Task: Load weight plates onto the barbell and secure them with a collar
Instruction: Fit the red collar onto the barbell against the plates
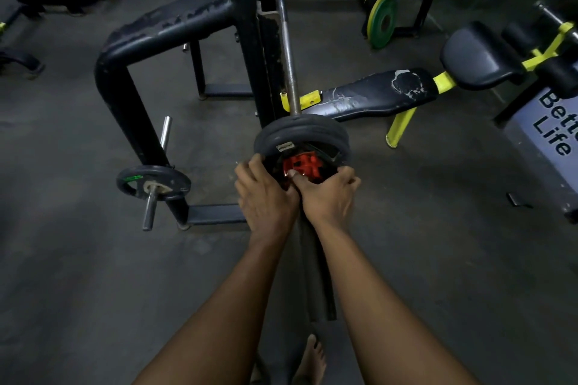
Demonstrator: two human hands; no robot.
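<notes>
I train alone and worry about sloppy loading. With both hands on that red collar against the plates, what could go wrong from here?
1. The red collar sits half hidden by the left hand and right hand; whether it is locked cannot be seen, and if not, the black plates might slide outward.
2. Fingertips lie between collar and plate face, so a pinch seems possible.
3. A bare foot stands below the barbell sleeve; a slipping plate could land there.

A gym floor, dimly lit: a black steel rack (175, 28) carries a barbell (286, 40) loaded with dark weight plates (300, 131), and a worn padded bench (375, 94) with yellow framing sits alongside. A green plate (383, 20) hangs on a storage peg beyond, above grey concrete floor (78, 275).
</notes>
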